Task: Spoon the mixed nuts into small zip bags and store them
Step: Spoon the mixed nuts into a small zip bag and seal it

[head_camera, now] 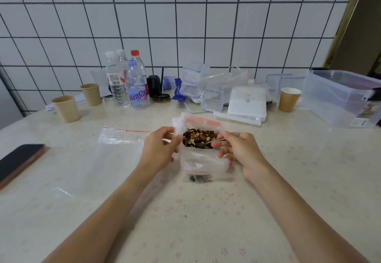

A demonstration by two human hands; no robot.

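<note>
A large clear bag (pixel 198 123) of mixed nuts (pixel 199 137) stands open at the table's centre. My left hand (pixel 159 149) pinches its left rim. My right hand (pixel 237 149) grips a metal spoon (pixel 208 143) whose bowl lies among the nuts. In front of the big bag a small zip bag (pixel 203 164) with a red line hangs, held by the fingers of my right hand; a few dark nuts show at its bottom. An empty zip bag (pixel 121 137) with a red strip lies flat to the left.
A dark phone (pixel 19 162) lies at the left edge. Paper cups (pixel 66 108) (pixel 288 99), water bottles (pixel 136 85), clear lidded boxes (pixel 194 81), a white packet stack (pixel 247 103) and a large clear bin (pixel 340 97) line the back by the tiled wall.
</note>
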